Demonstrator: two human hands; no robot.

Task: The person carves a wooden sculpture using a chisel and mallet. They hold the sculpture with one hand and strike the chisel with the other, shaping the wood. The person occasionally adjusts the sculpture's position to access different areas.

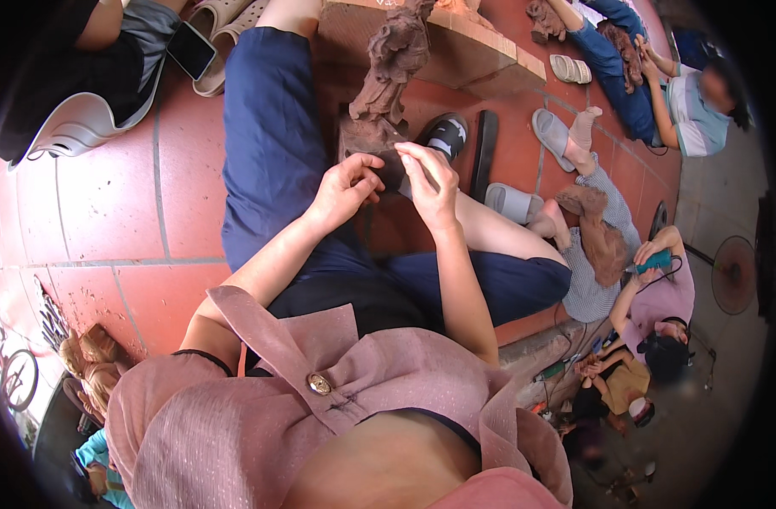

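Red floor tiles (pixel 193 204) spread wide below, and over them comes the biggest piece, a wooden bench (pixel 481 64), cut off by the upper edge. Next, smaller, the brown carving (pixel 392 76) between the person's legs, its top out of view; whether it leans is hard to judge. And there's its blocky base (pixel 366 136), right by the fingers, its near edge lost in shadow!

Now the hands. Left hand (pixel 347 188): curled, thumb and forefinger drawn narrow. Right hand (pixel 432 182): fingers long and close together, tips at the base. Contact? Can't tell. Anything pinched in either? Can't tell; the fingers cover it.

As I judge it, good work here wants the base steadied, light fingertip pressure, short strokes along the grain, and fingers kept off thin carved parts.
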